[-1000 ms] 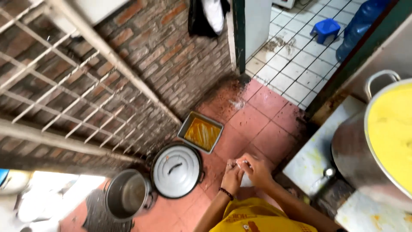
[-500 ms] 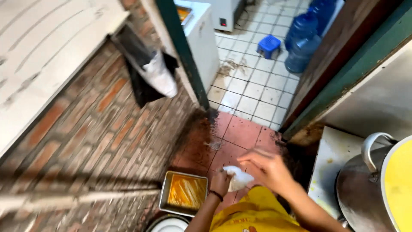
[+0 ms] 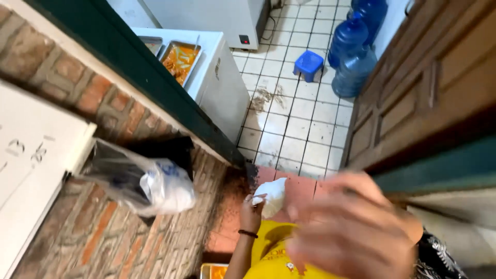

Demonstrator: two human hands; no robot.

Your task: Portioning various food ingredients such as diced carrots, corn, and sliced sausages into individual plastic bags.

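The left hand (image 3: 251, 211) grips a crumpled white wad (image 3: 272, 196), paper or thin cloth by the look of it, fingers wrapped round its lower edge so the bulk sticks up and away from the palm. That wad is my landmark: it sits low in the middle of the view, above the yellow garment (image 3: 274, 256) the person wears and over the red floor tiles (image 3: 299, 188). To handle it well, I judge the grip wants to stay snug but light, thumb pressing against the fingers, so the soft stuff neither tears nor slips out. The left wrist, with a dark band on it, is bent upward, the forearm rising from below the wad. The right hand (image 3: 356, 230) is to the right of the wad and much nearer the camera, a big blur with fingers spread and slightly curled; it looks free of anything, though the smear makes that hard to tell for sure. Left of the wad a plastic bag (image 3: 150, 183) hangs on the brick wall (image 3: 103, 237); beyond the wad, blue water jugs (image 3: 356, 51) stand on white tiles.
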